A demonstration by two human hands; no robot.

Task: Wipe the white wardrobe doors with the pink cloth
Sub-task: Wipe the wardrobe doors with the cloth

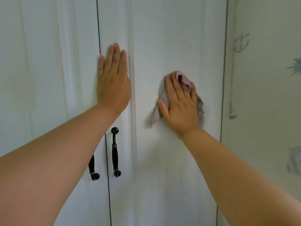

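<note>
Wardrobe doors (179,38), white and shut, fill the view. The right hand (180,101) presses the bunched pink cloth (184,79) flat against the right door's middle panel; the left hand (112,79), fingers straight, braces that door near its inner edge. Even, overlapping strokes would suit, reaching the moulded ridge. Black handles (115,152) flank the seam; patterned wallpaper (268,79) lies rightward.

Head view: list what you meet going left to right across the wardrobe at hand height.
Left wardrobe door → dark gap between the doors → left hand flat on the right wardrobe door → pink cloth under the right hand → patterned wall.
</note>
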